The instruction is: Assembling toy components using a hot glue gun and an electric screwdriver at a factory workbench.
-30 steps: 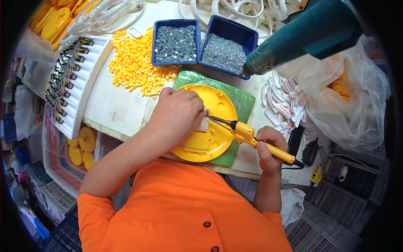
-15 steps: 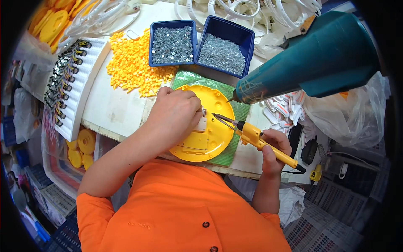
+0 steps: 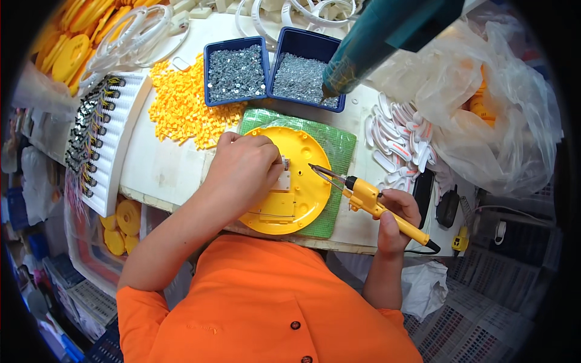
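My left hand (image 3: pixel 245 166) lies over the left side of a round yellow plastic housing (image 3: pixel 311 202), its fingers curled and pinched beside a small white part (image 3: pixel 282 179) inside. What those fingertips hold, if anything, is hidden beneath the hand. A yellow pistol-style soldering iron (image 3: pixel 365 196) with a black cord end rests in my right hand (image 3: pixel 396 221), its handle gripped between thumb and fingers. The iron's dark tip points left, over the right part of the housing. Under the housing is a green mat (image 3: pixel 340 148).
A teal powered driver (image 3: pixel 387 42) hangs tip-down over two blue bins (image 3: pixel 209 72) of small metal parts. Yellow bits (image 3: pixel 181 112) are heaped at left, near a white foam tray (image 3: pixel 124 130) of wired components. White curved pieces (image 3: pixel 396 142) and a plastic bag (image 3: pixel 478 121) lie right.
The view has shifted slightly. The hanging driver now appears farther back, away from the housing and over the right bin. Both hands keep nearly the same pose, and the iron stays held.
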Available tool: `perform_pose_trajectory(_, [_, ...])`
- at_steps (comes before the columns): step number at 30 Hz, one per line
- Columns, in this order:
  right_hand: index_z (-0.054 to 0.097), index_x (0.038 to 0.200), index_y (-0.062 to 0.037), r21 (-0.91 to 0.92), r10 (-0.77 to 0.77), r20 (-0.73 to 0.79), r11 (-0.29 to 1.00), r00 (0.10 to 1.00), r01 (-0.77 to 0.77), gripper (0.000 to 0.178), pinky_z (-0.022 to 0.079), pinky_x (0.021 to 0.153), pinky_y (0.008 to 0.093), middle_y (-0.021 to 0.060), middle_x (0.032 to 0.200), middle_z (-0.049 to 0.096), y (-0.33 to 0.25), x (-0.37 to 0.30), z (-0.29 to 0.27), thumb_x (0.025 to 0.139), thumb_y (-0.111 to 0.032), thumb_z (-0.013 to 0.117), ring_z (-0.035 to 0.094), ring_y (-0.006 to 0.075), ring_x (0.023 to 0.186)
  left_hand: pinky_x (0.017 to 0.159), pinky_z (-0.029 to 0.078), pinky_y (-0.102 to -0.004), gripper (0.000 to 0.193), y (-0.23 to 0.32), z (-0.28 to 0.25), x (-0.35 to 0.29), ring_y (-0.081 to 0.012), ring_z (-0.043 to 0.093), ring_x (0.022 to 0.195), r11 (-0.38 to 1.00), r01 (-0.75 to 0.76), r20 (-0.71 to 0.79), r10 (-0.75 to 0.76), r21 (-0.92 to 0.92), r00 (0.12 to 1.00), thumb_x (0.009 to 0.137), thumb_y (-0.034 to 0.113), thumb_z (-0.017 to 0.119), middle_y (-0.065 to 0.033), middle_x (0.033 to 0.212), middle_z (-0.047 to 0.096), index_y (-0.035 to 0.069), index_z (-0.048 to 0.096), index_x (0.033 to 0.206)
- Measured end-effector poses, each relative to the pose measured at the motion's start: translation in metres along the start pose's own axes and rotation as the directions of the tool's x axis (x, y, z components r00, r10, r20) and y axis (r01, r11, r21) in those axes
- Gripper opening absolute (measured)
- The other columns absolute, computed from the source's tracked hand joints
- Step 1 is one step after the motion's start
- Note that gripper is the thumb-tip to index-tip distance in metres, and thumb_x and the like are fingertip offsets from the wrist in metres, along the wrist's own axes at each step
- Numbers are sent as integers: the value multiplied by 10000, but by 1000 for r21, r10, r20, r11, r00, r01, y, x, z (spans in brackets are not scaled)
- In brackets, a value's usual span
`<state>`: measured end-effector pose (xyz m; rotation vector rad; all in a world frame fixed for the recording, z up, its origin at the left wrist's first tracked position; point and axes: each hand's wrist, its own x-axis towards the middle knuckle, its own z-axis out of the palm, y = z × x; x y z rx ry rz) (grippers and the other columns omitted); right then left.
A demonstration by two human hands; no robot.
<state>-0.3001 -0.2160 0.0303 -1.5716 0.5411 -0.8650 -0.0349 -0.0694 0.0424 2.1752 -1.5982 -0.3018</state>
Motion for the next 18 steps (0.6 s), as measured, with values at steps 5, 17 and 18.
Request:
perform_pose_trajectory(5, [609, 1173, 49, -60, 12, 8, 998, 1000, -12, 409, 484, 647, 236, 100, 870, 660, 4, -1, -1, 839, -183, 655, 605, 119, 687, 863, 415, -401, 129, -3, -4, -2, -248, 658, 887, 1000, 9, 1, -9, -4, 1000, 871, 190, 724, -51, 902, 708, 68, 702, 835])
perform_pose_trajectory(17, [640, 1164, 33, 16, 16, -393, 1000, 919, -10, 359, 494, 843, 294, 80, 1017, 668, -24, -20, -45, 841, -125, 638, 616, 146, 911, 1037, 477, -357, 209, -121, 8, -64, -242, 631, 1171, 841, 190, -410, -429, -507, 805, 997, 32, 574, -160, 1275, 660, -6, 615, 1198])
perform_pose_trajectory(18, [623, 1170, 26, 11, -11, -483, 1000, 875, 19, 373, 511, 898, 314, 87, 1055, 667, -29, -29, -57, 835, -137, 624, 641, 172, 966, 1037, 477, -357, 209, -114, 16, -41, -242, 631, 1171, 842, 135, -394, -379, -523, 838, 997, 32, 574, -160, 1275, 660, -6, 615, 1198])
